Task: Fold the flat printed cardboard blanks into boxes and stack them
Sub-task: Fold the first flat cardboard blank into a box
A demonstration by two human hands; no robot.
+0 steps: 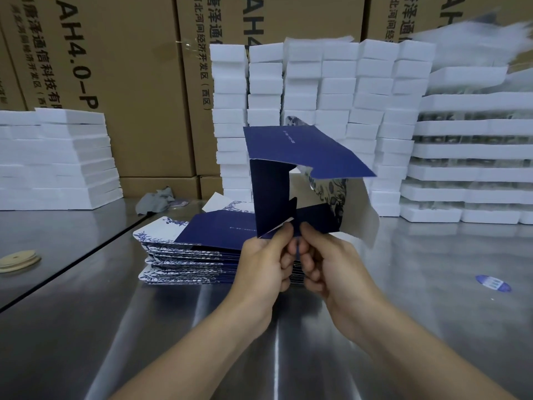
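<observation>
A half-opened dark blue cardboard blank [294, 157] with white floral print hangs in the air above the steel table [144, 327]. My left hand [264, 264] pinches its lower left flap between thumb and fingers. My right hand [326, 264] pinches the neighbouring lower flap, thumb on top. The blank's end flaps stick out in different directions, and a pale inner panel hangs at the right. Behind my hands lies a stack of flat blue-and-white blanks [190, 249] on the table.
White foam blocks are stacked in tall columns [317, 111] at the back, in trays [473, 157] at the right and in a low pile [57, 160] at the left. Brown cartons [138, 82] stand behind. A grey rag [155, 200], tape rolls [18, 259] and a blue sticker [493, 283] lie on the table.
</observation>
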